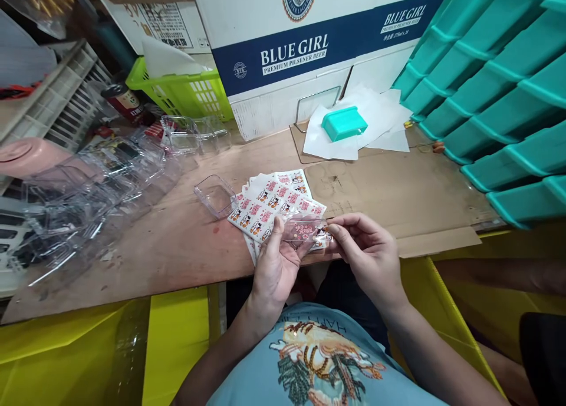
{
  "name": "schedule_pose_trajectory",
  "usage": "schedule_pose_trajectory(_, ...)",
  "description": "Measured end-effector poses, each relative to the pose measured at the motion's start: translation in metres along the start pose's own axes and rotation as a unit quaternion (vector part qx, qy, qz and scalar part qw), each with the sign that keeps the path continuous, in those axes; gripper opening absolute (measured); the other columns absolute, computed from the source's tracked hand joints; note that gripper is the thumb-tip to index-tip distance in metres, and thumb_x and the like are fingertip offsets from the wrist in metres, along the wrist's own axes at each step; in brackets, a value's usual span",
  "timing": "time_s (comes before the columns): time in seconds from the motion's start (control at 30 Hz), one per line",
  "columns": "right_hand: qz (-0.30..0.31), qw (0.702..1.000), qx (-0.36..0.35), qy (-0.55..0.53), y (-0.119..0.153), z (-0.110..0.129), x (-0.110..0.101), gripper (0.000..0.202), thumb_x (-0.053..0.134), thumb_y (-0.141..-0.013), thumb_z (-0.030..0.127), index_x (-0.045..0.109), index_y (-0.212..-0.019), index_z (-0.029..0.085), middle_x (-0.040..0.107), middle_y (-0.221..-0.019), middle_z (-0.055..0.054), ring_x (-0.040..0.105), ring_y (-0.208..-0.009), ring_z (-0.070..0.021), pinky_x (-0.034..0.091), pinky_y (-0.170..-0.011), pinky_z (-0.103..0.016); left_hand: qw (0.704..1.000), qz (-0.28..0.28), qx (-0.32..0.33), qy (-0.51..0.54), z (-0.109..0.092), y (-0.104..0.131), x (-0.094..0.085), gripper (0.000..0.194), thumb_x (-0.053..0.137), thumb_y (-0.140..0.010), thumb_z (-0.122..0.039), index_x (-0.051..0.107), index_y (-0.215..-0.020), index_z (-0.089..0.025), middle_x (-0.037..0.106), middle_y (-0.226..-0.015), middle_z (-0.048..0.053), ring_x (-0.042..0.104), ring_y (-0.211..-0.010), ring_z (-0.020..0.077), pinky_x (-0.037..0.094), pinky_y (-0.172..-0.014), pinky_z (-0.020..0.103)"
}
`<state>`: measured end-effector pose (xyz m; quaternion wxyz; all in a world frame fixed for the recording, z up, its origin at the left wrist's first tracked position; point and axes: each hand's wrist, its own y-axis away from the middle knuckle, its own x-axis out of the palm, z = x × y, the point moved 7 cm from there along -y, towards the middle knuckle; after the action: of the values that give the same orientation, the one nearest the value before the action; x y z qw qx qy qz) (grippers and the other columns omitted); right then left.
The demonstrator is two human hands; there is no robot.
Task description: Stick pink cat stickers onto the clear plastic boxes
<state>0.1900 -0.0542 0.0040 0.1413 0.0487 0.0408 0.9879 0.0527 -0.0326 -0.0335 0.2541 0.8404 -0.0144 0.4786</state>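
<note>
The left hand (277, 264) grips a small clear plastic case (300, 229), its thumb pressed along the near left end and its fingers curled beneath. The right hand (365, 250) pinches at the case's right end between thumb and bent forefinger, the other fingers loosely folded; a printed sticker with a cartoon figure shows by those fingertips, and pink lettering shows through the glossy plastic. Both forearms reach forward from the person's body, the hands meeting above the near edge of the table, the left palm turned partly upward, the right hand angled inward. The case is held over the near side of a fanned stack of sticker sheets (269, 208), flat white paper with repeated pink lettering and cartoon figures. Just beside the stack's left side lies an open, clear plastic box part (215, 197) with rounded corners. Further left, a heap of similar transparent, hard-edged boxes (101, 188) spreads over the brown, stained tabletop (190, 247), near a smooth pink bottle (39, 157). Behind them stands a lime-green basket (181, 91) with slotted walls. Beyond the sheets, a small turquoise tray (345, 124) sits on loose white paper (389, 120), in front of a white and blue cardboard carton (309, 46). On the right, matching turquoise trays (499, 93) rise in overlapping rows beside flattened brown cardboard (398, 188).
</note>
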Motion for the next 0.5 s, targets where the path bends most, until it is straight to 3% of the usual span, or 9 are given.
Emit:
schedule_pose_trajectory(0.23, 0.002, 1.000, 0.011, -0.008, -0.002, -0.009, 0.000, 0.019, 0.075, -0.081, 0.035, 0.067, -0.087, 0.019, 0.066, -0.073, 0.000, 0.060, -0.056, -0.0097, 0.057, -0.052, -0.021, 1.000, -0.014, -0.007, -0.003, 0.000, -0.002, -0.002, 0.027, 0.051, -0.097, -0.033, 0.071, -0.101, -0.015, 0.075, -0.105, 0.009, 0.070, -0.101, 0.0212, 0.056, -0.094, 0.039)
schedule_pose_trajectory(0.5, -0.005, 1.000, 0.027, -0.009, -0.003, -0.015, 0.004, 0.020, 0.076, -0.080, 0.036, 0.067, -0.085, 0.019, 0.063, -0.069, 0.001, 0.058, -0.055, -0.0090, 0.054, -0.048, -0.018, 1.000, -0.015, -0.006, 0.003, 0.000, -0.002, -0.003, 0.027, 0.051, -0.097, -0.034, 0.072, -0.096, -0.016, 0.076, -0.099, 0.007, 0.071, -0.096, 0.0178, 0.056, -0.094, 0.036)
